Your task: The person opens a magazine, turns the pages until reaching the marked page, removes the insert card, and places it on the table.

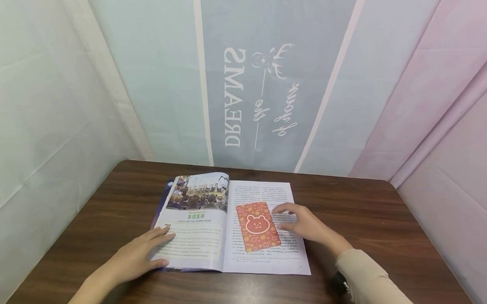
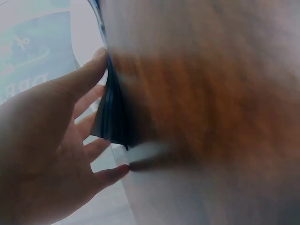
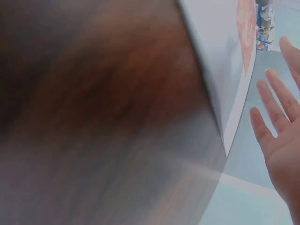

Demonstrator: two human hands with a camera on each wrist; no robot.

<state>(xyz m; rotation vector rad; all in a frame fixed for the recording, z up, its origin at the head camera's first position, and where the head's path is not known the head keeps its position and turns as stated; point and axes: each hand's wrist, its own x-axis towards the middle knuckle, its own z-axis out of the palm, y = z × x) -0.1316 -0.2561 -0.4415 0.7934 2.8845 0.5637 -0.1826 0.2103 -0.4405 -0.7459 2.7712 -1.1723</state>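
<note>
An open magazine [image 1: 196,240] lies flat on a dark wooden table [image 1: 386,219]. An orange-red card [image 1: 258,227] printed with a bear face lies on its right page. My right hand [image 1: 301,221] rests on that page just right of the card, fingers relaxed, fingertips at the card's upper right edge. My left hand [image 1: 143,253] lies flat on the lower left corner of the left page. In the left wrist view the left hand [image 2: 56,140] spreads its fingers along the magazine's dark cover edge [image 2: 110,117]. The right wrist view shows straight fingers [image 3: 276,126] beside the page [image 3: 220,70].
Pale fabric walls enclose the table on three sides; the back panel [image 1: 245,89] carries white lettering and a deer drawing. Bare wood shows left, right and in front of the magazine. A beige sleeve [image 1: 376,282] covers my right forearm.
</note>
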